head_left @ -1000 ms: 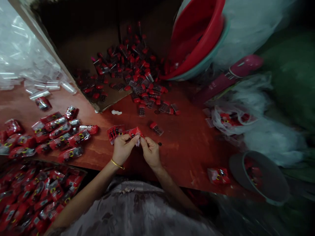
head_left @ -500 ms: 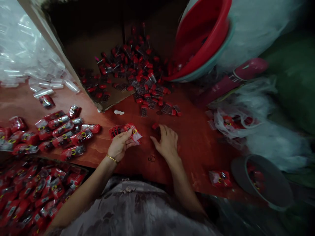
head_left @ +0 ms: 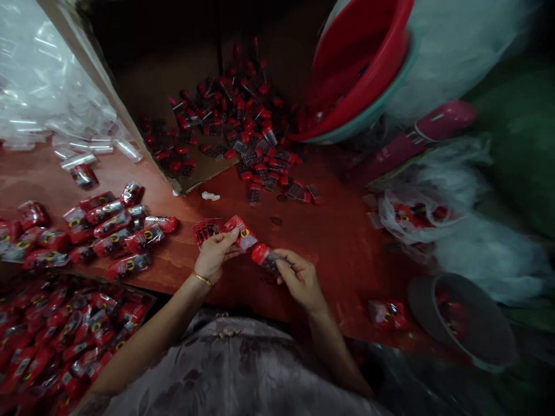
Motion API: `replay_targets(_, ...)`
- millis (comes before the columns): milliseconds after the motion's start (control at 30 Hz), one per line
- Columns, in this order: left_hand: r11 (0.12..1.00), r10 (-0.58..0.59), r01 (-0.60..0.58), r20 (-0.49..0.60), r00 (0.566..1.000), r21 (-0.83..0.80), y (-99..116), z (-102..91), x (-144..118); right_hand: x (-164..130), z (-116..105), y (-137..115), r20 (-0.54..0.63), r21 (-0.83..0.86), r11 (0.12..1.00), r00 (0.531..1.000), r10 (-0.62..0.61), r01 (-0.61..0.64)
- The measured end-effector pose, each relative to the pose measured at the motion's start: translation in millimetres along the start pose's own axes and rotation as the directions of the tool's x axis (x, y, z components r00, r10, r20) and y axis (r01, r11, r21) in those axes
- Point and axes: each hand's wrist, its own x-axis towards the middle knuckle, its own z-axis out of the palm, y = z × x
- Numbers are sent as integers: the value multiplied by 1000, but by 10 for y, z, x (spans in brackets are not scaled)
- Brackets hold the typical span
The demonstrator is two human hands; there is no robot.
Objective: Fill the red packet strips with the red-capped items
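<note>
My left hand (head_left: 215,253) grips a small stack of flat red packets (head_left: 221,230) over the red-brown table (head_left: 338,254); the front packet sticks out to the right. My right hand (head_left: 298,276) pinches a small red-capped clear vial (head_left: 265,256) with dark contents, its cap pointing at that front packet. The vial and the packet are close together, almost touching. A gold bangle circles my left wrist.
A heap of loose red-capped vials (head_left: 243,133) spills from a cardboard box at the back. Filled packets (head_left: 108,231) lie in rows at left, more in a box (head_left: 65,341) below. A tilted red basin (head_left: 355,63) stands back right, a grey bowl (head_left: 463,318) front right.
My right hand reached out to a loose vial on the table, picked it up and brought it back beside the packets. My left hand stayed nearly in place.
</note>
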Motion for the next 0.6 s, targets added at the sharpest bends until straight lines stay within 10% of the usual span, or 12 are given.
replay_targets(600, 999, 24, -28, 84, 996, 44, -66, 71, -47, 68, 230, 7, 26, 207, 972, 993, 112, -115)
